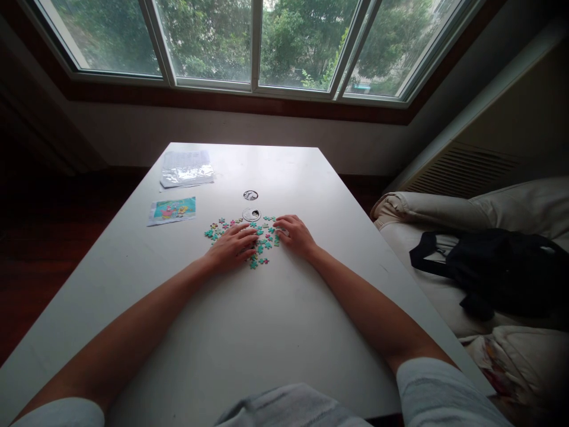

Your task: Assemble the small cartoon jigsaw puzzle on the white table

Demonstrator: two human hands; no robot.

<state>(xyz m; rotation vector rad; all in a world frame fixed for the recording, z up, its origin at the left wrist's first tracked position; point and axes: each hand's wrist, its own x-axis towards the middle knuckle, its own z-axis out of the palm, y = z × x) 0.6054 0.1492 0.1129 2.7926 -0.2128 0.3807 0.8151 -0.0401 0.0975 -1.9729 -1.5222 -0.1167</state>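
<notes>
Several small teal and pink jigsaw pieces (262,240) lie scattered in a loose patch on the white table (249,320). My left hand (233,246) rests flat on the left part of the patch, fingers stretched out and pointing right. My right hand (296,234) lies on the right side of the patch, fingers slightly curled over some pieces and pointing left. The fingertips of both hands are close together over the pieces. Neither hand lifts anything.
A colourful cartoon picture card (172,210) lies left of the pieces. A clear plastic bag on a sheet of paper (186,169) sits further back. Two small round objects (251,204) lie behind the pieces. A black bag (493,267) rests on a cushioned seat at right.
</notes>
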